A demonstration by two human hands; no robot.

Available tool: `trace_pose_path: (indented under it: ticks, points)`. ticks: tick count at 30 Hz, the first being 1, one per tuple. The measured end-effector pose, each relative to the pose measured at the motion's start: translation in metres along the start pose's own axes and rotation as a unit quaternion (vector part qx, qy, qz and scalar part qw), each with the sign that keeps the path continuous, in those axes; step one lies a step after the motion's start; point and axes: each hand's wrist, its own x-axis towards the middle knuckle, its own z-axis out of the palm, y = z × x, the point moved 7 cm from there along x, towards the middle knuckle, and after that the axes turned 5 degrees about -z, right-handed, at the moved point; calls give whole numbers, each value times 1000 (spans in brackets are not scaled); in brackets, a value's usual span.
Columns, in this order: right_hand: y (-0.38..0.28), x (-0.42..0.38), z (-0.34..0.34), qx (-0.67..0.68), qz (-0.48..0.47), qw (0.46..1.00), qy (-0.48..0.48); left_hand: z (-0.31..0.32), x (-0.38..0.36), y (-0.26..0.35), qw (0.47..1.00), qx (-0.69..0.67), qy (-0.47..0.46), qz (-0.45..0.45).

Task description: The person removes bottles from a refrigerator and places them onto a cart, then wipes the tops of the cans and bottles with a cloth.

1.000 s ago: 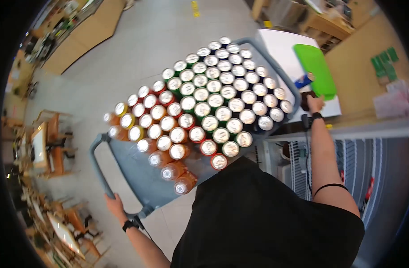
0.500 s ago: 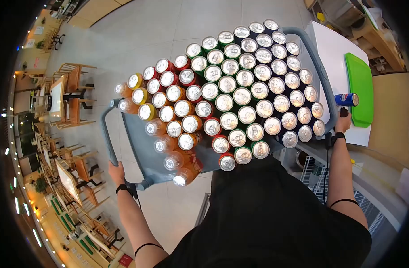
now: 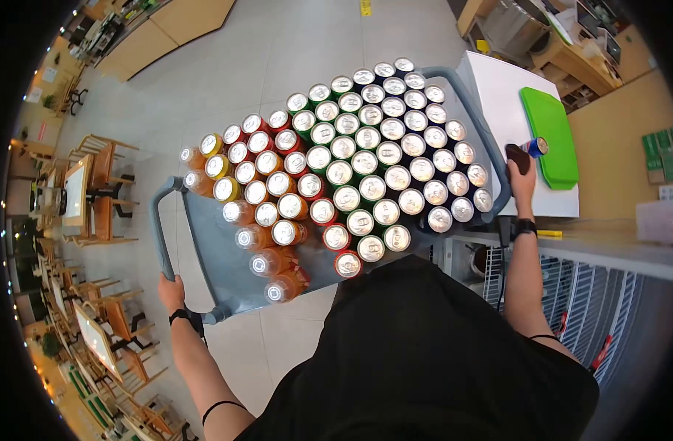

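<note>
In the head view my left hand (image 3: 172, 292) is wrapped round the near-left bar of a grey cart (image 3: 226, 242). My right hand (image 3: 522, 178), beyond the cart's right handle (image 3: 465, 99), is closed round a dark, rounded object (image 3: 518, 157) whose kind I cannot tell. A blue can (image 3: 536, 147) lies right beside this object and is partly covered by it, over the edge of a green lid (image 3: 549, 136). On the cart stand rows of upright drink cans (image 3: 366, 162) with silver tops, and several orange drink bottles (image 3: 281, 285) along its left side.
The green lid lies on a white worktop (image 3: 498, 88) at the right. Below that are white wire racks (image 3: 571, 279). Wooden tables (image 3: 75, 191) and chairs stand at the left, and a wooden counter (image 3: 167, 37) is at the back. Grey tiled floor (image 3: 292, 37) surrounds the cart.
The cart, cans, worktop and lid have shifted left in the view, and more of the wire racks shows. The dark object at my right hand now overlaps the blue can. My left hand keeps its grip.
</note>
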Motion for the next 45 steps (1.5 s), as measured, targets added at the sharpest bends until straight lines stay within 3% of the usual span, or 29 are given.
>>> trace_pose_path:
  ticks: [3, 6, 8, 10, 12, 13, 14, 17, 20, 21, 23, 28, 30, 34, 36, 38, 40, 42, 43, 44, 45]
  points:
    - [-42, -17, 3, -11, 21, 999, -33, 5, 4, -4, 1000, -15, -18, -5]
    - [-12, -11, 17, -19, -69, 992, -105, 13, 16, -2, 1000, -26, 2, 16]
    - [-32, -17, 10, -117, -11, 980, -162, 24, 28, -10, 998, -50, 12, 22]
    - [-33, -19, 15, -160, -71, 966, -188, 44, 50, -25, 997, -53, 19, 46]
    - [-36, -22, 17, -208, -66, 953, -212, 50, 54, -24, 996, -57, 31, 67]
    - [-32, -25, 12, -226, 6, 950, -216, 49, 57, -24, 996, -66, 11, 64]
    - [-31, -26, 12, -252, 14, 944, -214, 49, 56, -22, 995, -76, -7, 61]
    - [-32, -25, 13, -255, 7, 942, -220, 39, 46, -19, 991, -93, 35, 84]
    - [-25, -18, 17, -238, -11, 948, -211, 35, 44, -17, 994, -80, 0, 79]
    - [-39, -23, 14, -250, 26, 942, -223, 32, 37, -15, 993, -80, 4, 84]
    - [-46, -29, 12, -235, 8, 944, -233, 20, 14, -13, 982, -107, 74, 135]
    - [-64, -34, 2, -198, 4, 952, -232, 42, -29, -54, 993, -102, 26, 51]
    - [-53, -33, 3, -181, 9, 956, -232, 43, -49, -59, 992, -77, 90, 35]
    - [-35, -33, 4, -139, 41, 967, -209, 34, -70, -54, 985, -138, 102, -18]
    - [-33, -32, 4, -87, 15, 980, -181, 41, -91, -59, 922, -350, 6, -166]
    - [-30, -33, 5, -59, 17, 982, -178, 67, -94, -72, 925, -348, 6, -156]
    - [-29, -35, 1, -79, 60, 976, -193, 116, -102, -95, 850, -479, -29, -216]
    - [-21, -39, 2, -66, 34, 983, -169, 126, -198, -20, 717, -583, -229, -305]
    - [-23, -40, 2, -66, 32, 982, -173, 112, -245, 30, 746, -554, -214, -301]
    - [-26, -40, 2, -66, 32, 982, -174, 122, -273, 71, 672, -644, -254, -261]
    - [-28, -40, -1, -62, 33, 983, -170, 156, -281, 93, 572, -713, -276, -296]
